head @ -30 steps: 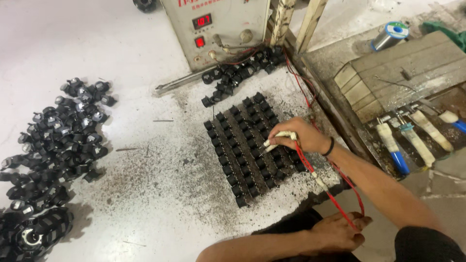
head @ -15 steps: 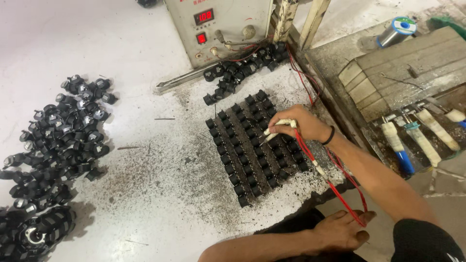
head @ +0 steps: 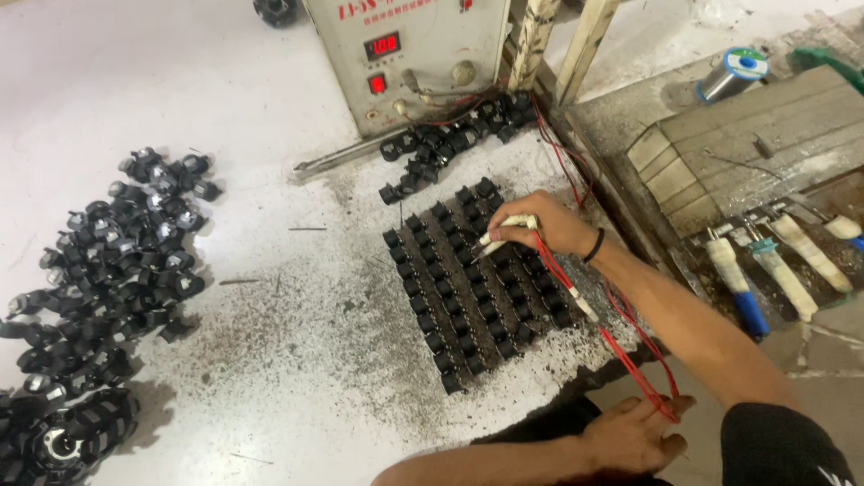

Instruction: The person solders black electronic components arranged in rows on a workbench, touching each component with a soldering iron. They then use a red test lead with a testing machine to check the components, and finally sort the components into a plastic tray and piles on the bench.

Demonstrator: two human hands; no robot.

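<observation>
My right hand (head: 547,222) pinches two white probe tips (head: 497,238) with red wires (head: 621,351) trailing back toward me. The tips touch a small black part in the upper rows of a grid of black components (head: 477,283) laid out on the white bench. My left hand (head: 630,436) rests flat at the bench's near edge, fingers spread, the red wires running over it, holding nothing.
A beige machine with red digital displays (head: 409,49) stands at the back, loose black parts (head: 445,144) in front of it. A large heap of black parts (head: 108,261) lies left. Wooden blocks (head: 747,144), a solder spool (head: 729,74) and taped tool handles (head: 765,270) sit right.
My right hand with the probes has shifted slightly up the grid to another component. The left hand has stayed at the bench edge.
</observation>
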